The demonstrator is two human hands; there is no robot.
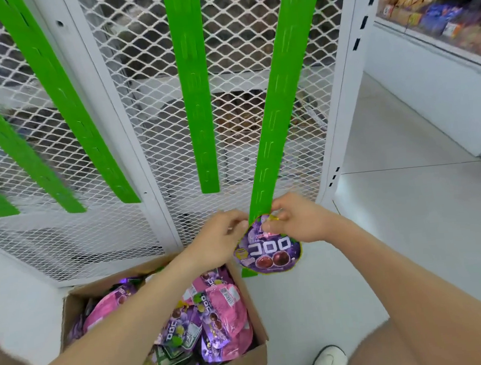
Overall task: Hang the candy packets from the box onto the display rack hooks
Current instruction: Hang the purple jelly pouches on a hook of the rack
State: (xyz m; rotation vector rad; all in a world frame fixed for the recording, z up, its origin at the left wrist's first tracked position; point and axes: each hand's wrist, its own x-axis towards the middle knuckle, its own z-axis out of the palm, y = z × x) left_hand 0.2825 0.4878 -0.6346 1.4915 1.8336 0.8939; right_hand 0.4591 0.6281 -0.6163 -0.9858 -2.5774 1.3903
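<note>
Pinching the purple candy packet (270, 250) by its top rim at the lower end of the rightmost green strip (281, 107), left hand (223, 237) and right hand (298, 221) both have fingers clamped on it. I would seat its hang hole squarely on the strip, then press. One packet is held, five strips show, and one box (247, 360) stands on the floor, its heap uncountable.

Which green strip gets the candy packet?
The rightmost green strip: the left hand and right hand hold a purple packet at its lower end. The other strips are bare.
</note>
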